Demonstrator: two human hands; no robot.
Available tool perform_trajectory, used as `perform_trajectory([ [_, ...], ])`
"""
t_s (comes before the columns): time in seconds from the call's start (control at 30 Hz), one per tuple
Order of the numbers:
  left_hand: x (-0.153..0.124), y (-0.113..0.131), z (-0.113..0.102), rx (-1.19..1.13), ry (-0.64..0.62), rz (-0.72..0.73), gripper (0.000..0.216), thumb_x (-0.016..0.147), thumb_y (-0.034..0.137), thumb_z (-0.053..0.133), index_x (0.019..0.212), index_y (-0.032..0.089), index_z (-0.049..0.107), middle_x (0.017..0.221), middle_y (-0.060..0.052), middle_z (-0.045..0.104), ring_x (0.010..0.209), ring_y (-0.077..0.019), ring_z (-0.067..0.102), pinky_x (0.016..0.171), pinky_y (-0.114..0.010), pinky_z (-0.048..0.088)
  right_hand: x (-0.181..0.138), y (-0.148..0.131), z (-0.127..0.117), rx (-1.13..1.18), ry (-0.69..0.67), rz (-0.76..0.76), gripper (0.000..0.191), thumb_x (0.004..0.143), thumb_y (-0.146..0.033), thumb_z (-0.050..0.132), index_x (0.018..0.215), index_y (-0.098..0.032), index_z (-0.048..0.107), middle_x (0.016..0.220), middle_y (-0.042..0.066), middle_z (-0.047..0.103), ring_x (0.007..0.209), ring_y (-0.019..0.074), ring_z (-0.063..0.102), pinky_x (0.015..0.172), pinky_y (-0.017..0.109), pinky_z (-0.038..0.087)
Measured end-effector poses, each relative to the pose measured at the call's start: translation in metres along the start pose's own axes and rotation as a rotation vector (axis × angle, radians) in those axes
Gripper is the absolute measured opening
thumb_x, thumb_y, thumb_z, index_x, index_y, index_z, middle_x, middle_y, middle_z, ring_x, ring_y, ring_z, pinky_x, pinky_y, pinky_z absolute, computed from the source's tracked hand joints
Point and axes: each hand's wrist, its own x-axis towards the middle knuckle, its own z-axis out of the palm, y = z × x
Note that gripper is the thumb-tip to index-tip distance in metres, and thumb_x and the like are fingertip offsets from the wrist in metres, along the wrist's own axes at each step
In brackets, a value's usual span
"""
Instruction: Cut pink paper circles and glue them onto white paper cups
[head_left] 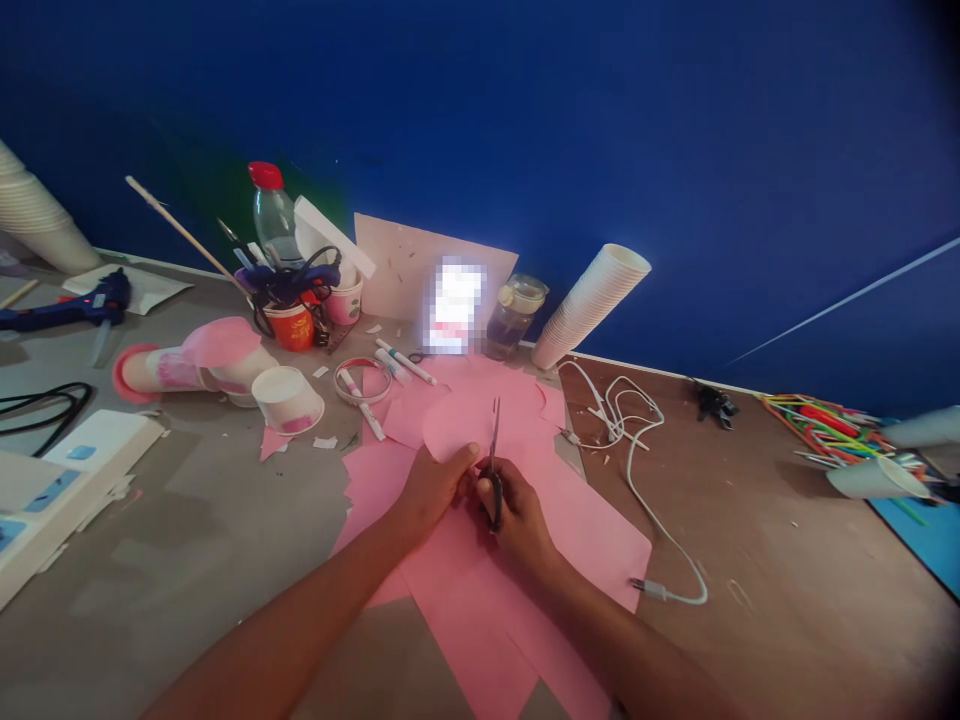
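Observation:
My right hand [517, 515] grips a pair of scissors [494, 440] by its dark handles, with the blades pointing away from me and looking slightly apart. Close beside it, my left hand [431, 490] is closed, its thumb pressed on a round-edged piece of pink paper [450, 420]. Its other fingers are mostly hidden. Beneath both hands lie several overlapping pink sheets [592, 530], some with ragged cut edges. Whether the blades touch the held paper I cannot make out.
Behind the sheets stand a bright blurred screen [456, 305], a jar [516, 315] and a leaning paper cup stack [592, 305]. At left are a cup [289, 400], a roll of tape [363, 382], markers [405, 362] and a glue gun [105, 300]. A white cable [637, 480] curls at right.

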Motion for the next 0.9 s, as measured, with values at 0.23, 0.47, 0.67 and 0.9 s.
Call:
perform_trajectory([
  [0.23, 0.0026, -0.0024, -0.0015, 0.018, 0.031, -0.012, 0.031, 0.074, 0.037, 0.057, 0.053, 0.016, 0.048, 0.044, 0.004, 0.043, 0.042, -0.0073, 0.041, 0.046, -0.022, 0.035, -0.0008, -0.0004, 0.0011, 0.042, 0.001, 0.062, 0.035, 0.085, -0.048, 0.050, 0.101, -0.018, 0.050, 0.063, -0.003, 0.051, 0.047, 0.0078, 0.040, 0.038, 0.018, 0.037],
  [0.47, 0.0028, -0.0011, -0.0014, -0.006, 0.036, -0.022, 0.030, 0.074, 0.036, 0.057, 0.053, 0.016, 0.049, 0.043, 0.004, 0.044, 0.041, -0.0074, 0.042, 0.045, -0.022, 0.035, -0.0003, 0.0015, 0.0008, 0.035, 0.006, 0.067, 0.035, 0.084, -0.049, 0.051, 0.100, -0.018, 0.050, 0.063, -0.003, 0.051, 0.045, 0.0075, 0.041, 0.036, 0.018, 0.037],
  [0.67, 0.0014, 0.0003, -0.0021, -0.004, 0.040, -0.023, 0.030, 0.075, 0.034, 0.057, 0.053, 0.015, 0.050, 0.044, 0.003, 0.046, 0.041, -0.0072, 0.041, 0.045, -0.022, 0.035, -0.0007, -0.0014, 0.0018, 0.056, -0.005, 0.077, 0.036, 0.083, -0.050, 0.052, 0.100, -0.018, 0.050, 0.067, -0.002, 0.053, 0.046, 0.0077, 0.040, 0.037, 0.019, 0.036],
  [0.9, 0.0034, -0.0013, -0.0032, 0.003, 0.047, -0.005, 0.031, 0.075, 0.035, 0.058, 0.052, 0.015, 0.050, 0.044, 0.003, 0.047, 0.043, -0.0079, 0.044, 0.047, -0.022, 0.037, -0.0005, -0.0022, 0.0009, 0.018, 0.002, 0.069, 0.034, 0.084, -0.046, 0.051, 0.100, -0.017, 0.051, 0.070, 0.000, 0.054, 0.048, 0.0076, 0.041, 0.039, 0.018, 0.035],
])
